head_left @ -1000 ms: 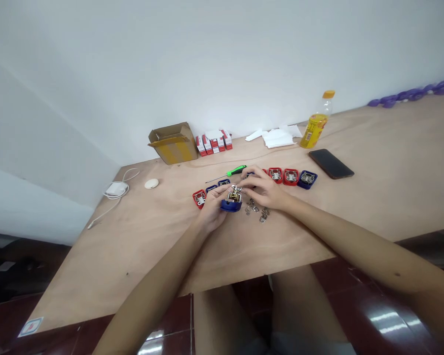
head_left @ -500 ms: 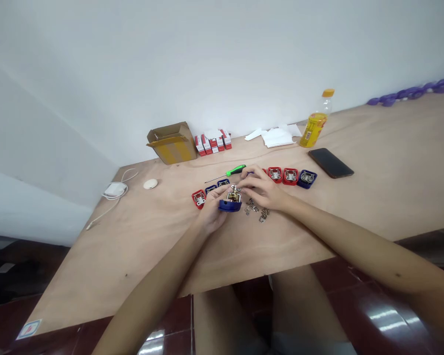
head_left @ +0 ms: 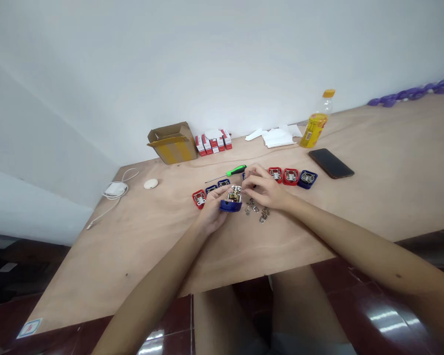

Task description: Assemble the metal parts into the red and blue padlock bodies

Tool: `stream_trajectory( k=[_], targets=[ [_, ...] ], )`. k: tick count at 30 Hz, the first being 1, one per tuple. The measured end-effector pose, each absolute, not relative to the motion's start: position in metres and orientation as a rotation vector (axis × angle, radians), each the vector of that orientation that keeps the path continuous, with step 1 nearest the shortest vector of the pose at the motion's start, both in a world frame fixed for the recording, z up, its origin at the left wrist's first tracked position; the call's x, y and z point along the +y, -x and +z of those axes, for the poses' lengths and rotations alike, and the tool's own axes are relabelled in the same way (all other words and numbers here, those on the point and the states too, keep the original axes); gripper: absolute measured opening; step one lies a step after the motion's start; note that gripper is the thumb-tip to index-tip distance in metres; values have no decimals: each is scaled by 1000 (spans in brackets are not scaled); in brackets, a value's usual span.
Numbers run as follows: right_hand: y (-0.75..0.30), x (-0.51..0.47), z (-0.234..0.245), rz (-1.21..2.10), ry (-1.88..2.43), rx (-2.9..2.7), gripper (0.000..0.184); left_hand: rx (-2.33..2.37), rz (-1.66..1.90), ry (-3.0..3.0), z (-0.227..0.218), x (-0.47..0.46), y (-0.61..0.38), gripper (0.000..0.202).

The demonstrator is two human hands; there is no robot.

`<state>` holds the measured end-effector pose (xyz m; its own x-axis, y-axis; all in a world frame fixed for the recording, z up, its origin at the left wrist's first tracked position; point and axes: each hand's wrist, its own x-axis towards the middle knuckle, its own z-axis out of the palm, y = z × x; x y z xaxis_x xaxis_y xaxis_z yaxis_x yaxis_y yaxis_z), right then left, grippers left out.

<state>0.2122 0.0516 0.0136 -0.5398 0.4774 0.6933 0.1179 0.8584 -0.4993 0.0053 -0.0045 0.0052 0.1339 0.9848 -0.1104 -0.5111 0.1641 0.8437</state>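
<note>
– Head view: where is the blue lock body (head_left: 230, 205) sitting?

– Off the table (head_left: 140, 246), in the left hand (head_left: 211, 211). That hand is curled shut around its left side and underside, thumb up over the near edge. A brass part (head_left: 234, 196) stands up out of the blue shell, with a small silver part (head_left: 237, 188) on top of it.

– And the right hand (head_left: 267, 191)?

– Just to the right of the lock body and a little farther from the camera. Its fingers (head_left: 246, 183) are drawn together into a pinch, and the tips reach the silver part. Whether they really clamp it is too small to tell.

– So the two hands meet over the piece?

– Nearly. The left holds from the left and below, the right comes in from the right at the top, and the lock body lies between them.

– What lies around them?

– Loose metal pieces (head_left: 255, 209) are on the wood just below the right hand, close beside the lock body. A red shell (head_left: 199, 198) lies left of the left hand. Two red shells (head_left: 283, 175) and a blue shell (head_left: 307, 179) sit in a row beyond the right hand. A green-handled screwdriver (head_left: 234, 171) lies just behind the fingers. Well apart to the right are a dark phone (head_left: 331, 163) and a yellow bottle (head_left: 315, 126).
</note>
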Motion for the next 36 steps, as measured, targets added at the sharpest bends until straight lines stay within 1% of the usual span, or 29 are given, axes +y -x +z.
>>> stream_trajectory(
  k=[4,7,11,12,16,18,22,26,36],
  targets=[
    [-212,52,14,489,368,-2115,23,805,1259,-758,6,-5,-5,37],
    [-213,52,14,456,360,-2124,20,819,1269,-761,6,-5,-6,36],
    [-213,52,13,439,359,-2146,25,828,1270,-778,8,-5,-6,37],
    [-213,53,12,432,351,-2154,23,840,1273,-777,8,-5,-6,38],
    [-213,54,12,398,416,-2147,7,902,1329,-810,4,-3,-6,42],
    [-213,55,13,418,454,-2132,7,958,1421,-866,1,-1,-6,43],
    [-212,58,10,479,492,-2125,9,1085,1609,-1059,-1,-1,-8,30],
    [-207,58,4,546,508,-2113,9,1116,1668,-1230,-1,-6,-10,18],
    [-196,50,3,708,584,-1918,8,1182,1632,-1708,6,-17,-7,15]
  ],
)
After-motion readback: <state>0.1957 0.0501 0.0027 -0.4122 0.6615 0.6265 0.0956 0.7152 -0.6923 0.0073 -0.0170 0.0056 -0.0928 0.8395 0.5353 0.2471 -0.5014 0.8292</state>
